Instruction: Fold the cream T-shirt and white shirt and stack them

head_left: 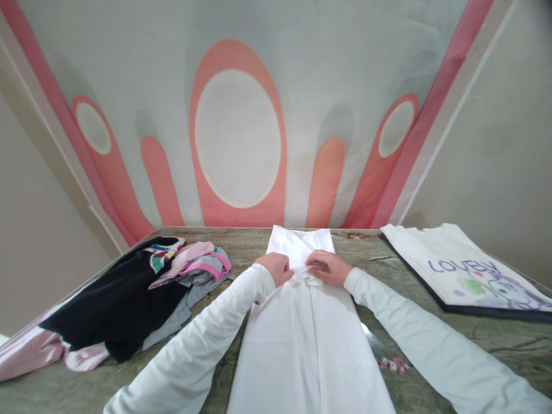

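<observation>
A long white garment (308,345) lies stretched down the middle of the table, its far end at the table's back edge. My left hand (276,267) and my right hand (325,266) meet on it near the far end. Both are closed, pinching a bunched fold of the white cloth between them. My sleeves are white and reach in from the lower corners.
A heap of clothes (129,293) in black, pink and grey lies at the left. A folded white printed shirt (470,267) sits on a dark one at the right. The table (431,339) is green-grey marbled, against a wall with a pink and grey banner (237,138).
</observation>
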Demonstrator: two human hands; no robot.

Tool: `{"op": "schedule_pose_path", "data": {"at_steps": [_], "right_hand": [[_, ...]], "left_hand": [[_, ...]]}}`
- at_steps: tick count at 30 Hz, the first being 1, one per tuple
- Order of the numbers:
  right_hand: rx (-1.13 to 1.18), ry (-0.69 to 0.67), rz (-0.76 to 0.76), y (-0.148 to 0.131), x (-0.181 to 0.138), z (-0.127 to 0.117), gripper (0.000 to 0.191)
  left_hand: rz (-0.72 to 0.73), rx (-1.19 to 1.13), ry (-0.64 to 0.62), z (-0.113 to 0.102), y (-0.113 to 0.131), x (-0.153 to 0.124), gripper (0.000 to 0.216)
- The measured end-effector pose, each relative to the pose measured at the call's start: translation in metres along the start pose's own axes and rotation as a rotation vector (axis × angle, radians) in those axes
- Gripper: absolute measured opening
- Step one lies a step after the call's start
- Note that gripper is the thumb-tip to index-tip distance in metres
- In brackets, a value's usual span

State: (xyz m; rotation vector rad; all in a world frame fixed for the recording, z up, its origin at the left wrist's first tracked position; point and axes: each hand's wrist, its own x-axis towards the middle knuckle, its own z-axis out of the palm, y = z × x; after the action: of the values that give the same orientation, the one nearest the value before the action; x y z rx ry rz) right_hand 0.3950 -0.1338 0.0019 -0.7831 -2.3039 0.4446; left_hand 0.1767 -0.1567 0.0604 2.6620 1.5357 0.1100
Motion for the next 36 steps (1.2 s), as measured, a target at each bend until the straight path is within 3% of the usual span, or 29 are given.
{"op": "schedule_pose_path", "data": {"at_steps": [3,7,11,16,23,32,36], "right_hand": [[0.041,0.008,-0.001,0.003,0.000,-0.001,0.021],[0.034,0.031,-0.013,0.005,0.000,0.000,0.024],[-0.025,0.026,-0.004,0.007,0.000,0.000,0.021],[-0.173,0.024,-0.021,0.008,0.001,-0.002,0.021],[-0.361,0.224,0.033,0.011,0.001,-0.009,0.028],[-0.330,0.001,0.023,0.012,-0.003,-0.003,0.037],[-0.277,-0.019,0.010,0.012,-0.004,-0.005,0.041]], "left_hand": [[-0.028,-0.005,-0.055,0.007,0.011,-0.016,0.022],[-0.120,-0.003,-0.017,0.020,0.018,-0.023,0.034],[-0.167,0.006,0.006,0.024,0.018,-0.022,0.024],[-0.151,-0.031,0.018,0.016,0.017,-0.021,0.012],[-0.044,-0.123,0.090,0.016,0.024,-0.022,0.010],[0.033,-0.294,0.153,0.034,0.027,-0.022,0.029],[0.108,-0.310,0.238,0.031,0.026,-0.020,0.021]]}}
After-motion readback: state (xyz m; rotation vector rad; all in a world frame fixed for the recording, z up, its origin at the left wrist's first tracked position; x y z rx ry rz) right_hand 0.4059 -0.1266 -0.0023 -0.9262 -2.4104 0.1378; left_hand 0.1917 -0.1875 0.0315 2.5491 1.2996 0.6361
